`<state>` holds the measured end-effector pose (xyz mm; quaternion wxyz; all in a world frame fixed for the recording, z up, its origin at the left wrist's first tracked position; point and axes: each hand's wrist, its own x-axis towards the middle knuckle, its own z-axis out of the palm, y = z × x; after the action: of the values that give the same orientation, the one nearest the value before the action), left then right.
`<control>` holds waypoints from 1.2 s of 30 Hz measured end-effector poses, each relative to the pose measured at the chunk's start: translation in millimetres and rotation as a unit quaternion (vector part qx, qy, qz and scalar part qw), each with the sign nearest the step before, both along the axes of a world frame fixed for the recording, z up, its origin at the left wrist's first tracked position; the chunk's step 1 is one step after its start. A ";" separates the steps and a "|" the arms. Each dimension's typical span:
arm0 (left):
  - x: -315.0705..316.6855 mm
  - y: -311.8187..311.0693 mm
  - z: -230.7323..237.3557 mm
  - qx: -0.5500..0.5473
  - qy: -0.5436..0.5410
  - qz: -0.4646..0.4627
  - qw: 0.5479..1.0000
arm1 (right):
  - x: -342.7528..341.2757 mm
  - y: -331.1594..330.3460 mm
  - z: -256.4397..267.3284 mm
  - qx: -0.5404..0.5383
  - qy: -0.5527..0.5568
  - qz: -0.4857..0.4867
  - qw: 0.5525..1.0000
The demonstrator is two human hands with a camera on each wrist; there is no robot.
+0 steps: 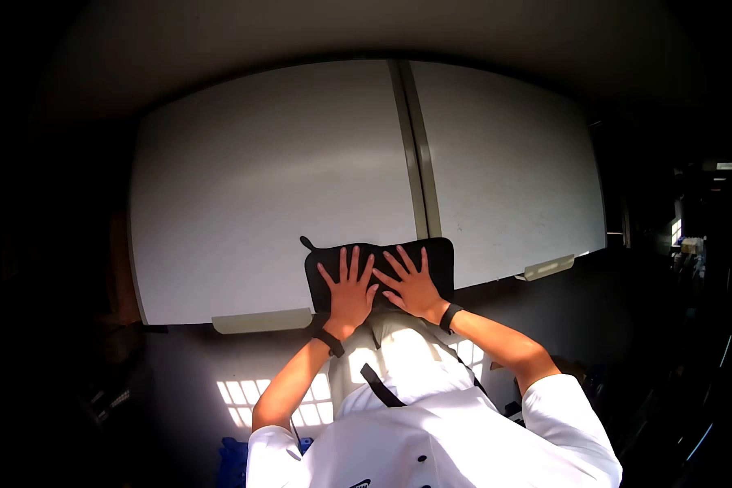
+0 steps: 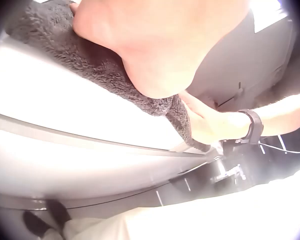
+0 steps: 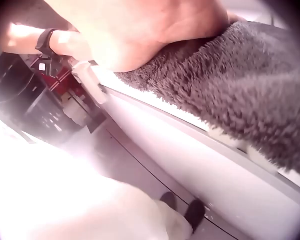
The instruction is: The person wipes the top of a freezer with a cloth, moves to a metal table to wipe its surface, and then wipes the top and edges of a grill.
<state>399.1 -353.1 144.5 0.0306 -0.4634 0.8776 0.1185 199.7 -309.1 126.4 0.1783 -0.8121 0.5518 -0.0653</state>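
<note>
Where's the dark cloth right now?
In the head view, the dark cloth lies centrally, at the near edge of the white tabletop, by the beige strips, under the spread left hand and right hand.

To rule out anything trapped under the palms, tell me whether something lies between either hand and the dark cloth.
Nothing visible does: the left hand and the right hand both rest directly on the dark cloth, fingers spread.

Head view high, facing down; 2 close wrist views share cloth [image 3: 240, 85].
</note>
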 end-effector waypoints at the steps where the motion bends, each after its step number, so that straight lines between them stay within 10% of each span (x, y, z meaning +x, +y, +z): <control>1: -16.4 -2.2 -3.3 0.002 0.015 -0.009 1.000 | -13.6 2.9 3.1 0.013 0.008 -0.016 1.000; 8: -27.9 -40.0 -9.7 -0.008 0.012 -0.037 0.999 | -20.9 -21.0 -11.0 -0.009 0.025 -0.048 0.999; 20: -80.4 -277.7 13.1 -0.161 -0.073 0.050 0.983 | -48.5 -280.3 3.2 -0.154 0.047 -0.090 0.983; 23: -73.7 -347.4 -48.4 -0.133 -0.030 0.038 0.990 | -41.6 -343.4 -47.0 -0.113 0.045 -0.096 0.988; 31: -58.1 -336.3 -58.8 -0.105 -0.070 0.044 0.991 | -35.3 -332.2 -63.3 -0.133 0.011 -0.084 0.988; 36: 11.9 -190.1 -9.1 -0.061 -0.027 0.025 0.997 | 12.3 -196.1 -12.9 -0.043 -0.013 0.007 0.999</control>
<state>411.0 -543.2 135.4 0.0227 -0.4896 0.8700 0.0528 212.0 -505.2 113.5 0.1507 -0.8219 0.5404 -0.0990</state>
